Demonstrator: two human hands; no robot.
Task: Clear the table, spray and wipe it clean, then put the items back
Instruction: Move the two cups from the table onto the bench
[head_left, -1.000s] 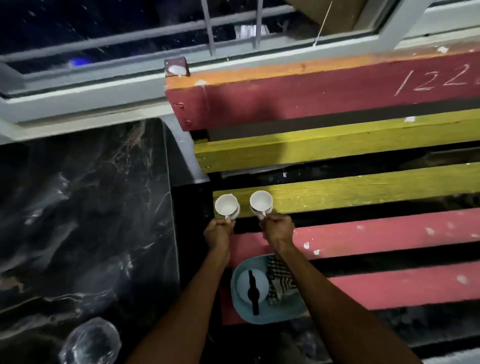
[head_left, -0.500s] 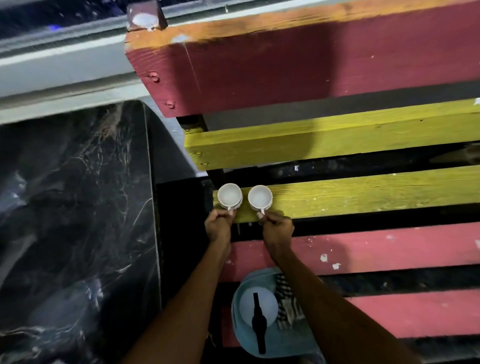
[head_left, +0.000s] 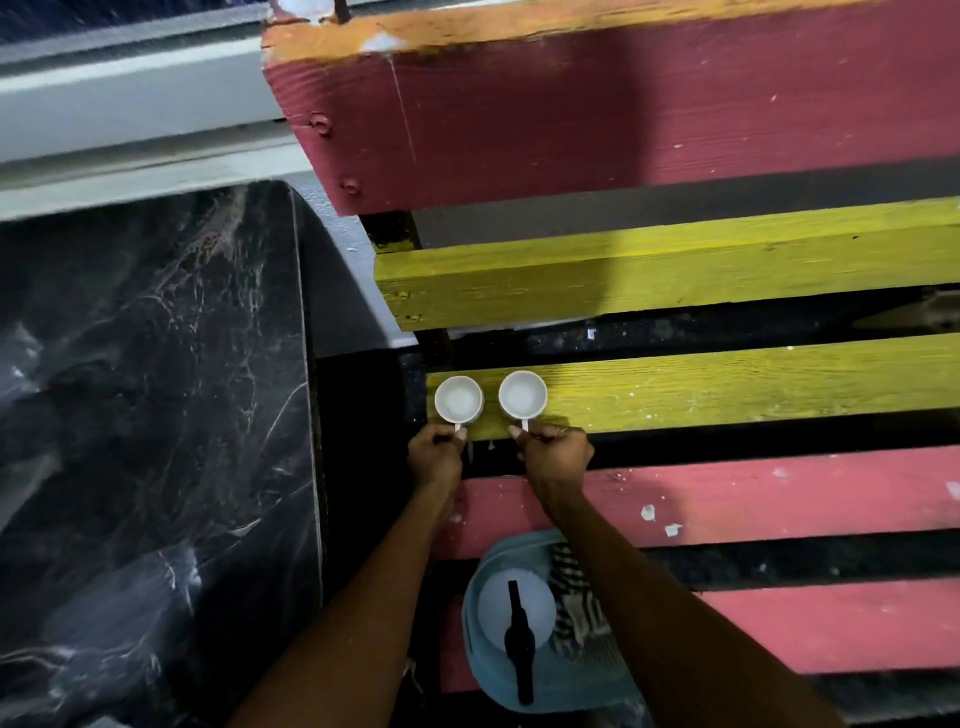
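The dark marbled table (head_left: 156, 415) fills the left of the view, and what shows of its top carries none of the items. To its right runs a slatted wooden bench, with a broad red back board (head_left: 623, 114) at the far side, then yellow slats, then red slats nearer the person. On the nearest red slat (head_left: 831, 623) sits a pale blue tray (head_left: 582, 680) holding a white lidded pot with a black handle (head_left: 517, 623) and a striped cloth (head_left: 576, 597) beside it.

Two white cups stand side by side at the left end of the nearer yellow slat (head_left: 727, 384): the left cup (head_left: 458, 399) and the right cup (head_left: 522, 395), close together but not touching. Both look empty.

The left hand (head_left: 435, 457) has its grip closed round the handle of the left cup, fingers curled. The right hand (head_left: 556, 457) pinches the handle of the right cup in the same way. Whether the cups rest fully on the slat or are just above it, I cannot tell.

My judgement is that the clearing stage is nearly done: tray, pot, cloth and cups are all off the table. Spraying, wiping and returning everything appear to remain; no spray bottle is in sight.
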